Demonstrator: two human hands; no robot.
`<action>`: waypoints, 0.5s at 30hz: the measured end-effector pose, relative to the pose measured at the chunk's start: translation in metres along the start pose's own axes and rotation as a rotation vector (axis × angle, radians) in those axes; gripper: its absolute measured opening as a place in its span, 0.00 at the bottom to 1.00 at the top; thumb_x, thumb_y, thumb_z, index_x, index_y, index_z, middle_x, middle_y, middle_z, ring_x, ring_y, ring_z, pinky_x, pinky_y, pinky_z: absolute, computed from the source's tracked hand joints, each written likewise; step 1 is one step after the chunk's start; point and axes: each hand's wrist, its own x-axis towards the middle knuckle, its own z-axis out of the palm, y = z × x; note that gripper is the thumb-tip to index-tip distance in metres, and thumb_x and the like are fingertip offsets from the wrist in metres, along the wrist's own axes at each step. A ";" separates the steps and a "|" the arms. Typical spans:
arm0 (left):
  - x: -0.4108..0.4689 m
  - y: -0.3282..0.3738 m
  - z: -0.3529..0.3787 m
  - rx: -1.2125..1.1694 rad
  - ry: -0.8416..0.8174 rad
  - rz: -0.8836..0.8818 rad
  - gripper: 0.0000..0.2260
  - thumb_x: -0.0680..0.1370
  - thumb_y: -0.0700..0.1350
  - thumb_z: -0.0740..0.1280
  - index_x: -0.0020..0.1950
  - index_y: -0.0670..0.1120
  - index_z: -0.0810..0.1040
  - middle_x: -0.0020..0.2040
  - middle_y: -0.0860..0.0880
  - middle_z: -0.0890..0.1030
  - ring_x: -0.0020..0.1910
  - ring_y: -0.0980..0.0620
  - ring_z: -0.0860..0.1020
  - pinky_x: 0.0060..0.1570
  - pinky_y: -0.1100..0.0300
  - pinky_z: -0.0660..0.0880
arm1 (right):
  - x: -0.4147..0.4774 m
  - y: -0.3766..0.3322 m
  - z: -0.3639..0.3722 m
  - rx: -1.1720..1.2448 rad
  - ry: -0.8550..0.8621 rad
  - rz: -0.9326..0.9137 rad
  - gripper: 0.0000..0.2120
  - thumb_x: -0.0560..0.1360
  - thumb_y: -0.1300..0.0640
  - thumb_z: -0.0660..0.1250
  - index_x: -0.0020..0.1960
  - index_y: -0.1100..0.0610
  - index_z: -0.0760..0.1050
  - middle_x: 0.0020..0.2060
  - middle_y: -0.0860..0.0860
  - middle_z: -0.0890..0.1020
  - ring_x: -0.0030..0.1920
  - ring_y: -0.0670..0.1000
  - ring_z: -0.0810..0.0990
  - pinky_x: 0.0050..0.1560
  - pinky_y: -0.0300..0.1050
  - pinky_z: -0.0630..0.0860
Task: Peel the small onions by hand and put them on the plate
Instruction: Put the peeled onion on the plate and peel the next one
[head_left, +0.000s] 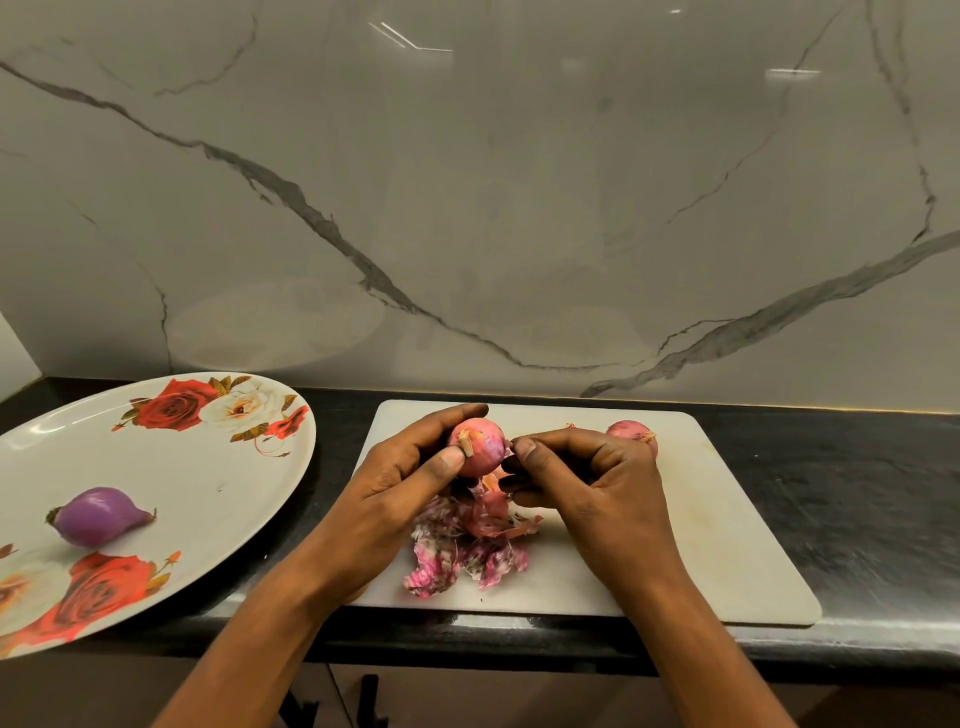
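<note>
My left hand grips a small pink onion above the white cutting board. My right hand pinches a strip of its skin at the onion's right side. A pile of pink peels lies on the board under both hands. Another unpeeled onion sits on the board behind my right hand, partly hidden by it. One peeled purple onion lies on the big rose-patterned plate at the left.
The board and plate sit on a black counter against a marble-look wall. The plate overhangs the counter's front edge at the lower left. Dark cabinet fronts show below the counter.
</note>
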 end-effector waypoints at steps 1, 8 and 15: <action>0.000 0.000 0.000 -0.001 -0.003 0.000 0.23 0.81 0.51 0.63 0.77 0.56 0.72 0.72 0.57 0.78 0.73 0.54 0.75 0.73 0.47 0.74 | 0.000 -0.002 0.001 0.008 -0.006 0.001 0.10 0.76 0.52 0.73 0.53 0.57 0.87 0.42 0.50 0.89 0.43 0.51 0.90 0.44 0.44 0.86; -0.002 0.000 -0.002 -0.026 -0.012 0.011 0.23 0.81 0.46 0.64 0.77 0.54 0.73 0.72 0.53 0.78 0.73 0.50 0.76 0.71 0.46 0.76 | 0.000 0.000 -0.002 0.005 -0.053 -0.035 0.10 0.75 0.56 0.75 0.55 0.57 0.87 0.44 0.49 0.90 0.44 0.52 0.90 0.46 0.43 0.86; -0.002 0.001 0.001 -0.024 0.020 0.028 0.24 0.77 0.47 0.73 0.73 0.53 0.76 0.67 0.51 0.81 0.68 0.48 0.80 0.64 0.50 0.81 | -0.001 0.000 0.000 -0.011 -0.070 -0.041 0.05 0.77 0.56 0.74 0.52 0.53 0.87 0.42 0.50 0.89 0.43 0.52 0.90 0.46 0.45 0.86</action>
